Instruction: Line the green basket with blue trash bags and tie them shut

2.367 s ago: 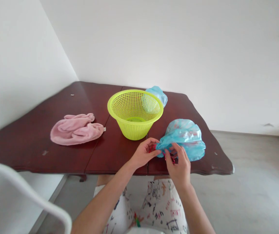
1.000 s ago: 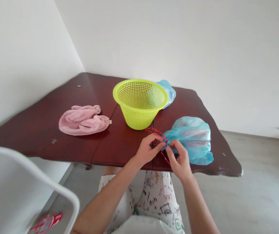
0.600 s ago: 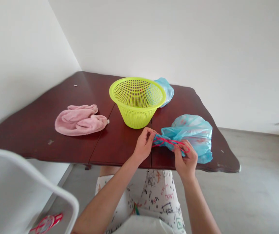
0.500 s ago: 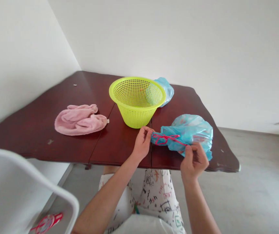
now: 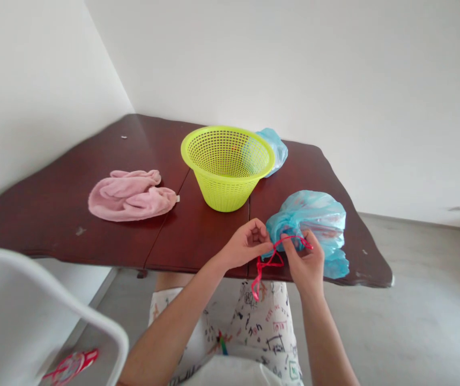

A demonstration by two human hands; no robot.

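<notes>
Blue bag (image 5: 320,209) is laid at the right front of the table (image 5: 198,244), its gathered neck turned toward the near edge. The red cord (image 5: 258,279) there is pinched by the right hand (image 5: 307,265), nearer the bag's body; the left hand's (image 5: 246,246) hold cannot be told.

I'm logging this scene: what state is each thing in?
Near blue bag: lying, mouth bunched
Red string: looped, dangling
Left hand: fingertips at string
Right hand: fingers curled at bag and string
Basket: upright
Pink cloth: crumpled
Far blue bag: partly hidden behind basket
</notes>
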